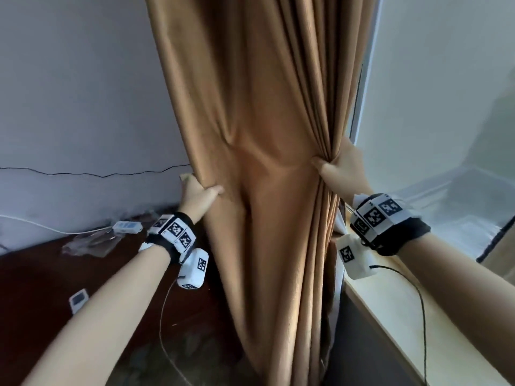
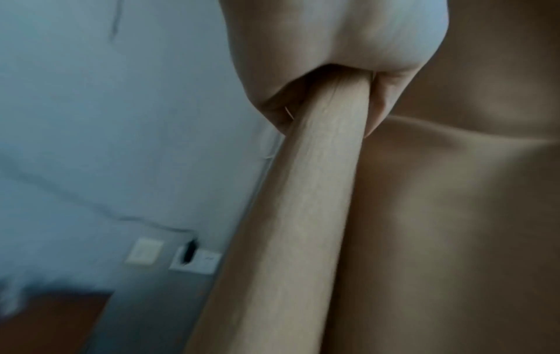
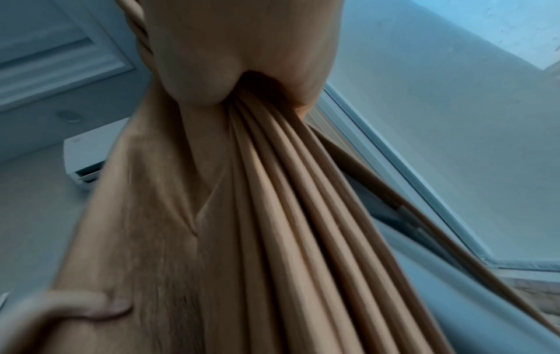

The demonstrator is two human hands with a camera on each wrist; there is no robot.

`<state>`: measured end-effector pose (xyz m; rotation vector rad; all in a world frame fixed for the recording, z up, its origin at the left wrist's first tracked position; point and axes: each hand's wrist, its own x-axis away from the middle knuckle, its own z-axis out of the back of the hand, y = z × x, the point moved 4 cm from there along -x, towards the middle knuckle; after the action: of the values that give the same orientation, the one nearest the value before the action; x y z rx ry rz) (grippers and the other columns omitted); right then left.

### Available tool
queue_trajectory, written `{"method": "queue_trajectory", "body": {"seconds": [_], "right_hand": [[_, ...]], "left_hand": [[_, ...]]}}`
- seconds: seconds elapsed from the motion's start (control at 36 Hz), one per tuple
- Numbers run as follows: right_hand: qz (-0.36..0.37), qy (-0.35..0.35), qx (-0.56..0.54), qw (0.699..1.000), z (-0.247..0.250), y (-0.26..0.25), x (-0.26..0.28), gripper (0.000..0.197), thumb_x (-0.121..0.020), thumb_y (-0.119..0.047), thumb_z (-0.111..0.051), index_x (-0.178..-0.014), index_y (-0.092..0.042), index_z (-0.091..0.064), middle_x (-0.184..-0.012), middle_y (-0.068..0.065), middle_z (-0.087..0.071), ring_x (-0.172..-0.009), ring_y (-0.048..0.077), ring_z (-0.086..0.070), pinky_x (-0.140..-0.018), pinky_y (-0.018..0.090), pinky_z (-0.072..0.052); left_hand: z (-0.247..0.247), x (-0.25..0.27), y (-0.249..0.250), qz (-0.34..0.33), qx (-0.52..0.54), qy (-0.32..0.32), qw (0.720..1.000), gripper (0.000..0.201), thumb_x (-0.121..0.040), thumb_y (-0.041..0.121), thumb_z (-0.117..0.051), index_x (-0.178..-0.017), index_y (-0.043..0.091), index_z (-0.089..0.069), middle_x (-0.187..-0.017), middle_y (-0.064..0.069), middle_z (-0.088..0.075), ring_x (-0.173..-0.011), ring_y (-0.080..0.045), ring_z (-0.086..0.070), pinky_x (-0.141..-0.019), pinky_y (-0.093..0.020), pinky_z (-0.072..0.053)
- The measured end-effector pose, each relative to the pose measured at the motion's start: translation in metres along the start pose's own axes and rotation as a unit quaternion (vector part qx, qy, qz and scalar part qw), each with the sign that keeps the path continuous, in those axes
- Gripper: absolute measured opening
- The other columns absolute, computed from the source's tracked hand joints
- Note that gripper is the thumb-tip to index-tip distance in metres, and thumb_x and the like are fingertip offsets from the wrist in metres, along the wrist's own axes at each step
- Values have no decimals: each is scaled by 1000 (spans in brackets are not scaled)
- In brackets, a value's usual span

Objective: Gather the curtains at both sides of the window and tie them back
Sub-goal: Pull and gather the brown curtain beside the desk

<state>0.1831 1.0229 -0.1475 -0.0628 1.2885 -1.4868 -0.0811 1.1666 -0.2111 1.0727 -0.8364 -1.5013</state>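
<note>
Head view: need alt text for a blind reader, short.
Both hands grip a tan curtain at about the same height: the left hand holds its wall-side edge, the right hand bunches the pleats by the window. Each wrist wears a band with black-and-white markers, and no tie-back shows in this view.

The curtain (image 1: 267, 168) is plain golden tan, without print, shading to darker brown inside its folds. The wall (image 1: 78, 101) behind it is pale grey-white, crossed by a thin black cable (image 1: 83, 173). The floor (image 1: 33, 280) is dark reddish brown. Both wristbands (image 1: 174, 235) are black, carrying white tags printed with black square-block patterns. The window sill (image 1: 395, 316) is pale cream.
</note>
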Motion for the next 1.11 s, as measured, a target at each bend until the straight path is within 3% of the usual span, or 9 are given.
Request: {"method": "queue_trajectory", "body": {"seconds": [0.08,0.22,0.58,0.69,0.78,0.89,0.94,1.03,1.11], "right_hand": [[-14,-1,20,1000,-3,-6,3,55,-76,0,-59,-129,-10,-47,-96,8,-64,-80,18,-53,-67,18,-41],[-17,-11,8,1000,-7,-18,15,52,-72,-1,-53,-122,-11,-45,-89,8,-62,-75,23,-54,-68,28,-42],[-23,-41,7,999,-9,-34,27,37,-81,-11,-53,-114,-6,-38,-96,20,-60,-91,39,-58,-76,38,-46],[-28,-34,-5,999,-4,-39,30,51,-88,-46,-58,-116,-8,-39,-110,18,-62,-101,38,-59,-82,39,-46],[-45,-46,-7,998,0,-39,32,74,-73,-66,-67,-115,-11,-39,-113,11,-61,-102,29,-59,-86,40,-49],[-36,-46,45,997,4,-32,27,54,-77,-24,-72,-116,-7,-37,-101,15,-61,-96,38,-60,-81,42,-50],[-36,-42,44,998,7,-28,24,46,-76,-6,-61,-116,-6,-38,-91,12,-57,-90,37,-59,-77,39,-49],[-26,-49,27,998,9,-24,21,47,-74,-2,-56,-117,-7,-39,-91,12,-59,-85,34,-58,-75,38,-50],[-13,-58,11,998,10,-23,20,54,-73,0,-55,-124,-9,-39,-97,16,-64,-86,34,-59,-76,39,-51]], "left_hand": [[-11,40,24,-60,-66,-48,995,35,-60,28,-72,-90,10,-64,-90,-7,-70,-87,-25,-68,-84,-41,-55],[-39,98,63,-140,-200,-64,968,36,-77,31,-67,-68,-1,-55,-79,-20,-65,-75,-34,-64,-70,-43,-54],[-121,130,93,-129,-316,-137,930,30,-85,22,-56,-111,9,-58,-108,-15,-66,-102,-35,-62,-86,-36,-51],[-139,134,86,-121,-307,-196,923,40,-85,30,-58,-117,7,-52,-107,-13,-65,-99,-31,-63,-82,-35,-52],[-150,139,80,-117,-287,-234,922,44,-83,27,-61,-119,7,-48,-104,-13,-63,-95,-29,-63,-78,-34,-52],[-145,138,78,-104,-223,-274,930,72,-80,12,-60,-143,11,-27,-129,-14,-50,-115,-30,-52,-96,-36,-46],[-138,136,73,-56,-120,-320,938,69,-81,2,-55,-143,16,-29,-123,-11,-50,-105,-28,-57,-79,-34,-56],[-119,119,59,-11,-40,-316,948,36,-86,-6,-41,-114,11,-54,-90,-6,-56,-74,-17,-59,-48,-23,-53],[-86,79,38,-12,-44,-195,980,35,-87,-6,-37,-82,16,-63,-77,-2,-61,-70,-18,-59,-55,-25,-49]]}}
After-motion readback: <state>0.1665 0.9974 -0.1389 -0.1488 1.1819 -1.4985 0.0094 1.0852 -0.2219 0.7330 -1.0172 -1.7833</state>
